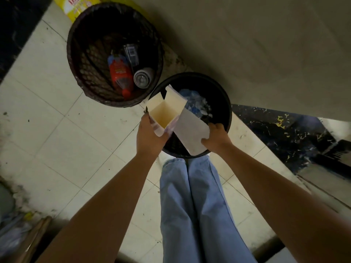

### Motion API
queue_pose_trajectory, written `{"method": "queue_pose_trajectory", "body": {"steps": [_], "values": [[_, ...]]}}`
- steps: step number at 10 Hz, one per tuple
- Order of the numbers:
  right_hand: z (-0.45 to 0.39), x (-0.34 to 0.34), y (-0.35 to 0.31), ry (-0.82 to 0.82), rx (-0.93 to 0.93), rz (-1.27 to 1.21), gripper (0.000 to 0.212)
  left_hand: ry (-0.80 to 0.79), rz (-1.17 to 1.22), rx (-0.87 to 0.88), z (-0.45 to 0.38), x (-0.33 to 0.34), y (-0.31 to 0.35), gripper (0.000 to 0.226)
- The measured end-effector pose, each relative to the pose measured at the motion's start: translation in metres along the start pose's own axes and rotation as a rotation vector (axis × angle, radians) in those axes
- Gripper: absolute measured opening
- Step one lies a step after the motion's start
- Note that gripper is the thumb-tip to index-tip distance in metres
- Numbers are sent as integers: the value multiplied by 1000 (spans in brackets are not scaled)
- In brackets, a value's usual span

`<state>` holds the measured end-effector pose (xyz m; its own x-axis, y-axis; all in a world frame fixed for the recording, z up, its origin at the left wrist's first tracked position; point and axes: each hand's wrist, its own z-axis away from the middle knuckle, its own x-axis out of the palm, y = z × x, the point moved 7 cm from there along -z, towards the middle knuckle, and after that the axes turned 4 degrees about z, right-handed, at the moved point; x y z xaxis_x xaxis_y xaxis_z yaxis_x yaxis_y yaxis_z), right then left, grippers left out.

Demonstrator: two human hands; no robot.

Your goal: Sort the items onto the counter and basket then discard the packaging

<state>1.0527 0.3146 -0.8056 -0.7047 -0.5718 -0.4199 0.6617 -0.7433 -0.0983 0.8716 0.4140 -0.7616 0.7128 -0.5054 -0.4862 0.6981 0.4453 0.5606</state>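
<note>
I stand over a black round bin (227, 103) on the tiled floor. My left hand (150, 136) grips an open empty cardboard box (163, 112) at the bin's near-left rim, its mouth facing up at me. My right hand (216, 137) holds a flat white piece of packaging (190, 131) slanted over the bin's opening, touching the box. Crumpled blue and white wrapping (197, 105) lies inside the bin. To the upper left a dark woven basket (76, 54) holds a red bottle (120, 75), a grey can (142, 78) and a clear packet (131, 53).
A grey counter side (247, 44) rises behind the bin. Yellow packaging (76, 6) leans behind the basket. Dark marble skirting (284, 133) runs along the right. My legs in blue jeans (193, 205) stand just before the bin. Clutter (17, 230) sits at the lower left.
</note>
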Motion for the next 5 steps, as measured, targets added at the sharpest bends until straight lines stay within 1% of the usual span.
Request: {"method": "queue_pose_trajectory", "body": {"steps": [1,2,3,4,5], "values": [[0,7,9,-54,17,-11,66,-30,-123,57,-10,-4,9,75],[1,0,18,6,33,-92,64,-26,-294,90,-14,-4,18,75],[6,-4,18,-38,-28,-125,65,23,-369,106,-14,-2,29,71],[10,-10,18,-38,-82,-146,57,-82,-286,166,-10,18,38,64],[10,-27,22,64,-68,-105,39,-194,-442,284,-7,41,48,73]]}}
